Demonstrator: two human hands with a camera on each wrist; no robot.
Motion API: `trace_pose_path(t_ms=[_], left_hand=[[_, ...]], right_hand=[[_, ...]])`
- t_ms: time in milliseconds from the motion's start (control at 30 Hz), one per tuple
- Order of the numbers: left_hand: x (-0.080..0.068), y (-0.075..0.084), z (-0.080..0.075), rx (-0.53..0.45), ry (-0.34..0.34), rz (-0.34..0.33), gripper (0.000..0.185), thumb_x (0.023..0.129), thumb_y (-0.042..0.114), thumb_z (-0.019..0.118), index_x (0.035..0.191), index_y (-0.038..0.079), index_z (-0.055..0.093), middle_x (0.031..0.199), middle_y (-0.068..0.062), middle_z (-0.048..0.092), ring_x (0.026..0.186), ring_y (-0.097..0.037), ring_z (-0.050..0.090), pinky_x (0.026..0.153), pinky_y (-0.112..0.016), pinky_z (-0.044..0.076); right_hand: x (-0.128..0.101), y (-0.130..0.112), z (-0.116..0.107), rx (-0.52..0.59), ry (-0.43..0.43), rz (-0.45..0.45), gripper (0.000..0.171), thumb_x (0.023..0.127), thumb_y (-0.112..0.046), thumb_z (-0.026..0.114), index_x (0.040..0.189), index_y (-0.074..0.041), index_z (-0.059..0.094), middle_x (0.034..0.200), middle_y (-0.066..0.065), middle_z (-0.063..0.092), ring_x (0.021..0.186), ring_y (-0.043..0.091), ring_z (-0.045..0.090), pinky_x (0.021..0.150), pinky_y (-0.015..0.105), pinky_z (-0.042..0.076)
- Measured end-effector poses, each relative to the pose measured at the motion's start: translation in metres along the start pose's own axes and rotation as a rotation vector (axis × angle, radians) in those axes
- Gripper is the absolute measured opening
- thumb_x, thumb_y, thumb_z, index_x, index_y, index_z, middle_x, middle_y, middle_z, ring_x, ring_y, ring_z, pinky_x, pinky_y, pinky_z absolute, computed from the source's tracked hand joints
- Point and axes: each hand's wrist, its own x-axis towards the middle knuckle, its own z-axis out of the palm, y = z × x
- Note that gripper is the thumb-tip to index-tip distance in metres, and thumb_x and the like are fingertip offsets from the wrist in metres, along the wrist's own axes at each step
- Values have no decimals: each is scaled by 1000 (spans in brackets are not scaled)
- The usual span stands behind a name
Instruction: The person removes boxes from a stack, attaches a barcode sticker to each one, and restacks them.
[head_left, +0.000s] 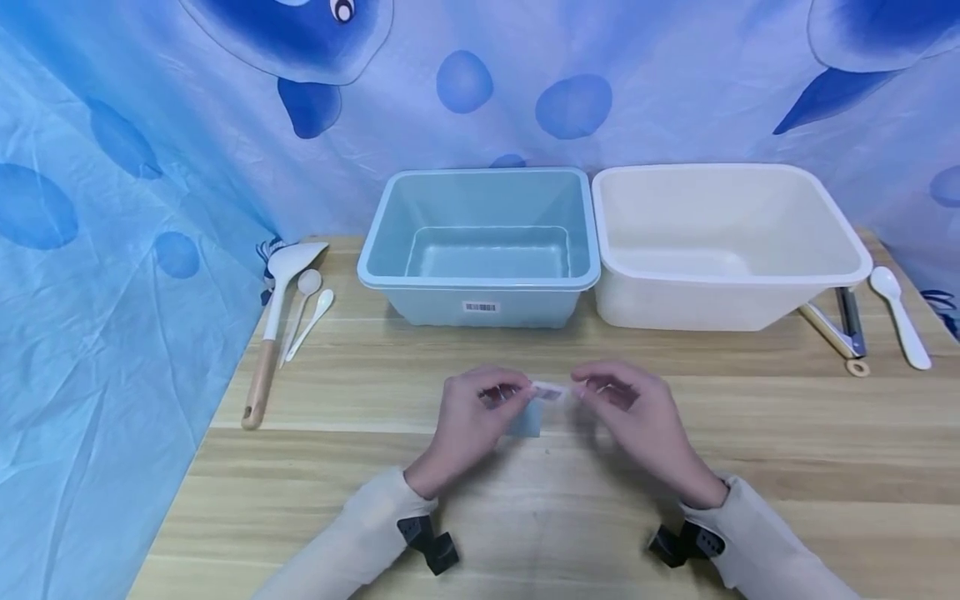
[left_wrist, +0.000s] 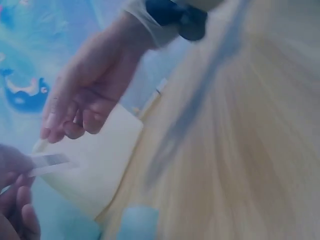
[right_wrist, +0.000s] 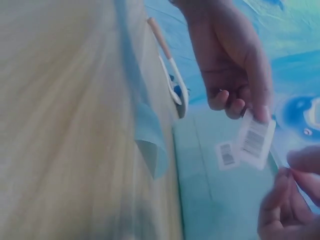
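Both hands meet over the bench (head_left: 525, 517): the left hand (head_left: 468, 421) pinches a small barcode label (head_left: 548, 391), and the right hand (head_left: 645, 421) pinches its other end. Judging by this, the label is being peeled or readied; next needs a steady pull.

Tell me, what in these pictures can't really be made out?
- The print on the barcode label between the left hand and right hand: too small in the head view, blurred in the right wrist view.
- Whether the right hand actually pinches the label: motion blur in both wrist views.
- The tongs: partly hidden behind the white bin in the head view.
- The small blue piece under the hands: unclear what it is.
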Motion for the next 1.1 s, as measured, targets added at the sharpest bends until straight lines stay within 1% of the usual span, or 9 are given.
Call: trace_pose_path(t_ms=[67,167,267,300,467,567,700,867,1100], left_hand=[[2,1,0,-102,49,-94,7,83,8,75,89,8,76,87,-5,74,69,-11,63,61,-23,54],[7,1,3,-261,71,-209,9,84,11,74,92,7,75,92,-7,75,76,-21,68,67,-24,55],[11,2,10,-354,50,-251,11,85,12,73,94,6,75,95,-9,75,80,-23,69,70,-25,56],[12,2,13,-370,40,-255,12,85,12,73,94,6,75,95,-10,74,80,-21,68,70,-24,55],[21,6,28,-354,3,-244,13,85,13,73,96,6,75,95,-10,74,74,-8,63,65,-20,51],[28,9,37,-354,-33,-246,14,86,11,72,98,5,74,97,-11,74,59,-5,54,53,-17,43],[35,10,47,-352,-151,-256,19,87,8,69,106,8,73,104,-11,71,42,-5,36,41,-19,30],[43,11,63,-325,-283,-224,32,89,6,65,119,16,68,111,-12,69,38,-7,32,37,-21,27],[63,19,96,-229,-351,-128,44,87,7,68,129,19,62,124,5,66,40,-5,34,40,-17,33]], right_hand=[[1,0,-1,51,70,23,17,85,-3,70,102,-7,71,100,8,72,85,4,64,73,20,55],[2,1,-1,128,96,55,16,86,-3,70,103,-1,70,103,14,71,85,5,65,73,19,55],[3,3,1,144,115,94,15,88,-6,69,101,0,69,99,12,70,81,5,65,69,19,55],[2,3,1,142,130,107,14,88,-7,69,100,0,69,96,8,70,79,5,65,67,19,54],[1,7,-8,104,206,139,10,89,-8,69,95,0,68,87,-1,69,74,5,64,63,18,54],[-1,11,-15,90,249,126,9,88,-6,68,95,1,68,86,-7,68,73,2,64,64,16,53],[-4,18,-26,33,315,80,7,86,-1,69,93,1,69,83,-16,66,72,0,62,62,13,51],[-5,30,-46,-47,386,33,9,83,3,71,92,1,70,81,-20,65,66,-2,59,57,10,48],[0,46,-75,-136,483,14,9,82,4,71,91,6,69,78,-25,63,67,-8,60,61,6,49]])
